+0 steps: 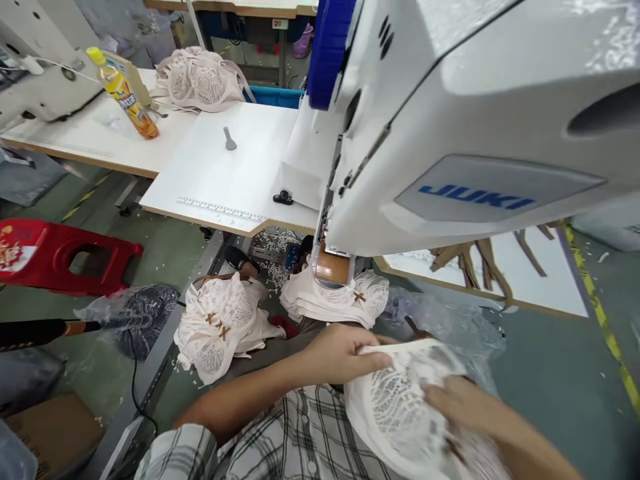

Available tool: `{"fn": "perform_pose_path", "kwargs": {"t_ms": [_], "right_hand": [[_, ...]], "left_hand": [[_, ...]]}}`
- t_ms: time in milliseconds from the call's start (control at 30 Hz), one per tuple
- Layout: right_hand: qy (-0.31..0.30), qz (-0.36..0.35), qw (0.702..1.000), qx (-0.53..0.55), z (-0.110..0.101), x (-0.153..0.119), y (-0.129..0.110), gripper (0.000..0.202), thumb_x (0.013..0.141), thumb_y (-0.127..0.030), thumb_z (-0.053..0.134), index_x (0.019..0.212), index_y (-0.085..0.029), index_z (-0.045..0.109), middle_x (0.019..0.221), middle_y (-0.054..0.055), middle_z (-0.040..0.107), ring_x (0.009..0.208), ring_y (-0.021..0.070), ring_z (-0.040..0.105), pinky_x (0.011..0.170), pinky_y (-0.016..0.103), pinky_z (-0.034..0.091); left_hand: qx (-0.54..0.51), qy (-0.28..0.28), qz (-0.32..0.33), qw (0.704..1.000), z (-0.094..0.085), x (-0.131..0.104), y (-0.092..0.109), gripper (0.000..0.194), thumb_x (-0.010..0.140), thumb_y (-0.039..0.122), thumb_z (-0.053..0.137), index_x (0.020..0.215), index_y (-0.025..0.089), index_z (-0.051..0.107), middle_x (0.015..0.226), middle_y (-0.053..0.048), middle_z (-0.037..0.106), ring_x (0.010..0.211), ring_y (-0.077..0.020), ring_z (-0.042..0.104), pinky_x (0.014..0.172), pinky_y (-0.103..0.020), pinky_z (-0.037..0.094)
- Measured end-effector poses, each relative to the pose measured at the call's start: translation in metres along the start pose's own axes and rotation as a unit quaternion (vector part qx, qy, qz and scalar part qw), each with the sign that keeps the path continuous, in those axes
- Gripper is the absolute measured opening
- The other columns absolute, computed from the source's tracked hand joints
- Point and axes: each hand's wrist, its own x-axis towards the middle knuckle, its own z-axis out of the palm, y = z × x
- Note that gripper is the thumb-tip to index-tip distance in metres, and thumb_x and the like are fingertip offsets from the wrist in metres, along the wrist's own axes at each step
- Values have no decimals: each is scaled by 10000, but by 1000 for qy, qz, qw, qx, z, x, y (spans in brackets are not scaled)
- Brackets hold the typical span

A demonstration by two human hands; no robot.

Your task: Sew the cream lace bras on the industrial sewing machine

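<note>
The left hand pinches the upper edge of a white lace bra cup, thumb and fingers closed on the fabric. The right hand lies flat on the cup's right side, fingers spread over the lace; whether it grips or only presses cannot be told from this view. The cup sits in the person's lap, below the front of the JUKI sewing machine and well apart from its needle area.

Step in hand, as judged: positioning and smoothing one piece before it goes to the machine (the edge is held but not yet under the head).

The next move would call for lifting the cup clear of the lap, keeping the pinched edge taut, and aligning it under the machine head without dragging the lace.

Nearby items: a stack of finished cups with small brown bows directly under the machine head, a second bundle to the left, a drink bottle on the white table, and a red stool on the floor.
</note>
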Motion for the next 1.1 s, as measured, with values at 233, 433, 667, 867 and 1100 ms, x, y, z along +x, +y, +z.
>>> {"fn": "perform_pose_path", "kwargs": {"t_ms": [233,433,667,867,1100], "right_hand": [[232,110,842,474,10,70,71,332,632,-394,858,830,-209,668,674,-17,657,660,146,672,624,244,583],[355,16,783,511,-68,63,87,214,792,-335,720,728,-203,564,549,-85,453,477,67,521,617,214,576],[459,-76,746,476,-131,57,78,275,878,-412,649,788,-206,490,531,-122,314,377,25,259,424,120,412],[363,-82,840,395,-66,75,46,362,750,-498,755,808,-183,588,509,-105,315,402,51,236,355,172,193],[31,-183,977,-107,15,71,-28,328,1002,-309,425,743,-185,584,676,-3,600,661,133,542,662,258,358]], "left_hand": [[210,-20,-78,974,-40,-17,-40,174,848,277,579,752,187,692,746,-27,694,687,-168,592,613,-241,370],[258,52,-111,958,-108,-37,-45,237,881,361,517,828,234,710,833,-27,730,756,-210,654,640,-261,452],[289,357,-127,879,-121,-11,-96,374,907,451,418,1115,152,503,920,-100,680,827,-238,664,688,-327,519],[333,376,-90,860,-102,6,-63,261,897,368,471,1041,185,589,837,-82,678,796,-262,660,705,-361,504],[340,106,69,932,-67,-5,30,302,912,378,561,1115,201,699,1035,-80,746,867,-215,693,724,-290,538]]}}
